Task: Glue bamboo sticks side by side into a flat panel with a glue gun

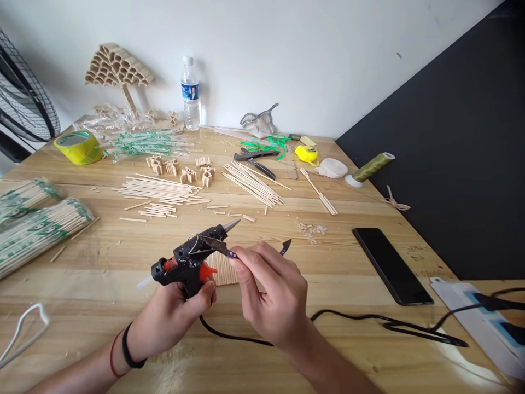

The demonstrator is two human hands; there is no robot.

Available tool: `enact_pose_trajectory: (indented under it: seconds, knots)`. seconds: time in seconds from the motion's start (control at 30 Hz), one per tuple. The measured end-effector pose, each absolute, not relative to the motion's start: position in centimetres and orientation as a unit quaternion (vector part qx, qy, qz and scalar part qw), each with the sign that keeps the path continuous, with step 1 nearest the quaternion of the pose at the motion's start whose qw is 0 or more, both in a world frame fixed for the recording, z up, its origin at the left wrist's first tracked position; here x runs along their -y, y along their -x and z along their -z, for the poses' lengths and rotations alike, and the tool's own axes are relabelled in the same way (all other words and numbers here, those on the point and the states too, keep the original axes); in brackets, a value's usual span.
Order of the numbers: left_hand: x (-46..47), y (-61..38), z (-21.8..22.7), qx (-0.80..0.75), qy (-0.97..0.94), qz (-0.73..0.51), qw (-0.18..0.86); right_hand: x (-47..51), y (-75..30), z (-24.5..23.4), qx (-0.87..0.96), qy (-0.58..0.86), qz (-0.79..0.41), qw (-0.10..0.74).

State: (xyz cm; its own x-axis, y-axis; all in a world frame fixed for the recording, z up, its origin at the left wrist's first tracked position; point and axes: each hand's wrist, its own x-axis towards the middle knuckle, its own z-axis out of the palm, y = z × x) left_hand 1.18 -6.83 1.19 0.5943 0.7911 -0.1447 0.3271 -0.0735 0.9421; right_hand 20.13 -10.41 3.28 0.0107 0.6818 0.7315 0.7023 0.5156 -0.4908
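My left hand [176, 312] is closed around the grip of a black hot glue gun [186, 257] with an orange trigger, its metal nozzle pointing up and right. My right hand [270, 293] pinches a small purple-handled blade tool [223, 249]; the dark tip touches the top of the glue gun body, and the other end sticks out past my fingers. Behind the gun a small panel of glued wooden sticks [223, 268] lies on the wooden table [123, 257]. The gun's black cord [369, 320] trails right.
Loose wooden sticks [159, 191], small stick assemblies [188, 174], packs of sticks [36, 224], yellow tape [77, 146], a water bottle [191, 93], pliers [256, 158], a thread spool [371, 167], a black phone [391, 265], a power strip [488, 323] and a fan [20, 104] surround me.
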Motion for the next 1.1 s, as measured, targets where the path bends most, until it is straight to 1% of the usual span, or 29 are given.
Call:
enact_pose_trajectory:
  seconds: [0.17,0.37,0.53,0.7,1.0,1.1]
  knots:
    - [6.7,-1.1,-1.2,-0.39,-0.715,-0.21,0.54,10.3,-20.4,-3.3,0.698,0.484,0.001,0.528]
    - [6.8,-1.2,-1.2,-0.395,-0.716,-0.217,0.533,10.6,-20.3,-3.4,0.71,0.484,-0.002,0.512]
    - [6.8,-1.2,-1.2,-0.395,-0.715,-0.228,0.529,10.3,-20.4,-3.4,0.694,0.496,0.007,0.523]
    - [6.8,-1.2,-1.2,-0.396,-0.719,-0.233,0.522,10.4,-20.3,-3.3,0.708,0.477,0.0,0.521]
    - [6.5,-1.3,-1.8,-0.372,-0.713,-0.254,0.537,10.5,-21.6,-3.9,0.657,0.525,-0.007,0.541]
    - [6.4,-1.2,-1.9,-0.377,-0.712,-0.254,0.535,10.8,-21.6,-3.7,0.661,0.53,-0.014,0.531]
